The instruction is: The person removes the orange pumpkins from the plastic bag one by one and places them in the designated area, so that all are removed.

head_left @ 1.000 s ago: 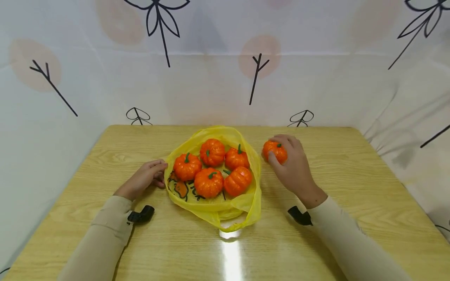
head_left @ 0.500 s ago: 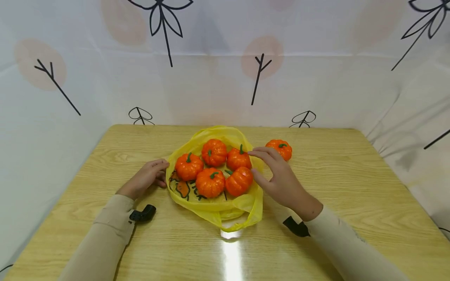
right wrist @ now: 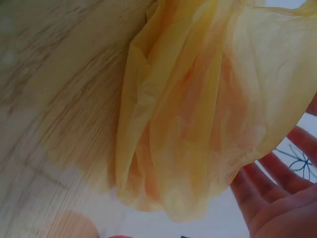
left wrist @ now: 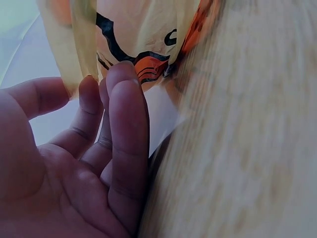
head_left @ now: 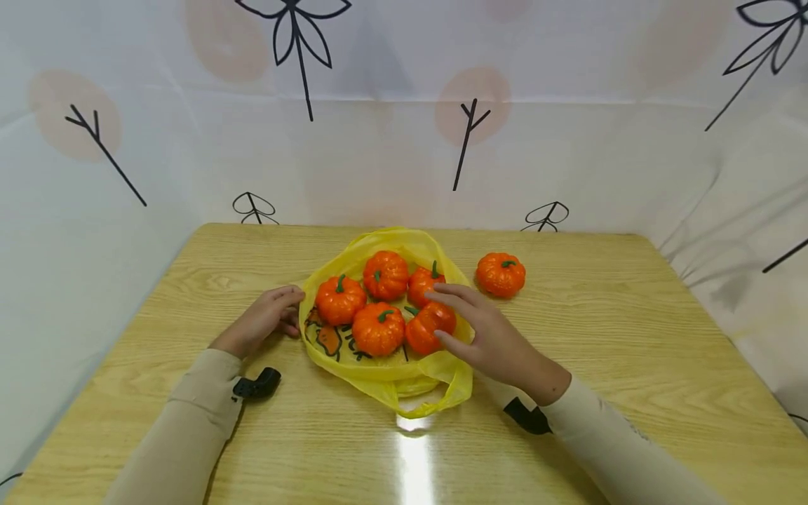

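A yellow plastic bag point(head_left: 372, 382) lies with its mouth spread wide on the table, several orange toy pumpkins point(head_left: 378, 330) inside. My left hand point(head_left: 261, 322) pinches the bag's left edge between thumb and index finger, as the left wrist view shows. Over the bag's right side hangs my right hand point(head_left: 499, 344), fingers spread and extended above a tilted pumpkin point(head_left: 419, 331), which it partly covers. It holds nothing. In the right wrist view, the bag's crinkled side wall point(right wrist: 198, 124) hides part of that hand's fingers. One more pumpkin point(head_left: 501, 275) sits outside, right of the bag.
The wooden table point(head_left: 600, 322) meets a white patterned cloth backdrop point(head_left: 379, 154) at its far edge. A bag handle loop point(head_left: 435, 405) lies toward the front. Black wrist-worn pieces show beside both sleeves.
My right hand has let go of the pumpkin right of the bag and moved left and nearer, over the pumpkins inside. My left hand stays at the bag's edge.
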The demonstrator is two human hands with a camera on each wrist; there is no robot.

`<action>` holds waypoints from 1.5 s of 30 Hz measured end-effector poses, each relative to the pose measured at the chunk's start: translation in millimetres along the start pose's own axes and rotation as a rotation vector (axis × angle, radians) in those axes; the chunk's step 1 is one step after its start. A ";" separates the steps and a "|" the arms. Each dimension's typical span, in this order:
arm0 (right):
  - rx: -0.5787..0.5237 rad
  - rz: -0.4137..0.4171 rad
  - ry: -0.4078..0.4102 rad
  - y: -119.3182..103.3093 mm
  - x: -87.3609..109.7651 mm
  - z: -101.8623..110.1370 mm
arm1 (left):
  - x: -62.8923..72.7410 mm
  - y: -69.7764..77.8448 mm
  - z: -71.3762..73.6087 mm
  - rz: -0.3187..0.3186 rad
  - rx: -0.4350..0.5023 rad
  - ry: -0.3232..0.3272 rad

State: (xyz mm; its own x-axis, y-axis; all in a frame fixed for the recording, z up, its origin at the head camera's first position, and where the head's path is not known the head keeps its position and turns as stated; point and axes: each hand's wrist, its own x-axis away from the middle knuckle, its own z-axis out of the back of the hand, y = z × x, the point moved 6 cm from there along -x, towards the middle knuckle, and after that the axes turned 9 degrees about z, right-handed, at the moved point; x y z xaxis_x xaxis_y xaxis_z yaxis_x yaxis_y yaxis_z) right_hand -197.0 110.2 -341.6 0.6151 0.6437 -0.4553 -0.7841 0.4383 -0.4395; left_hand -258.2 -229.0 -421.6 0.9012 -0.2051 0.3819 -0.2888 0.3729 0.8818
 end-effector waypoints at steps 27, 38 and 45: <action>0.100 -0.019 -0.238 8.1 7.4 -21.6 | -1.8 -2.1 0.5 -0.008 -0.026 0.010; 0.108 -0.020 -0.234 9.8 6.2 -20.2 | -1.4 -1.3 -0.5 -0.008 -0.015 0.014; 0.106 -0.019 -0.224 9.5 5.8 -19.7 | 0.0 -0.1 -1.3 -0.010 -0.017 0.015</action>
State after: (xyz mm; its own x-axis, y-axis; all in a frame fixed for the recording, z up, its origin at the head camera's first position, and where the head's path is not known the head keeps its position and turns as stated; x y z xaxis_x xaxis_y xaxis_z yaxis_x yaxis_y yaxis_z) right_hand -199.3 105.8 -363.6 0.6054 0.7525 -0.2592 -0.7839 0.5075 -0.3577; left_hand -257.8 -227.9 -422.1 0.9088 -0.1959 0.3685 -0.2738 0.3865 0.8807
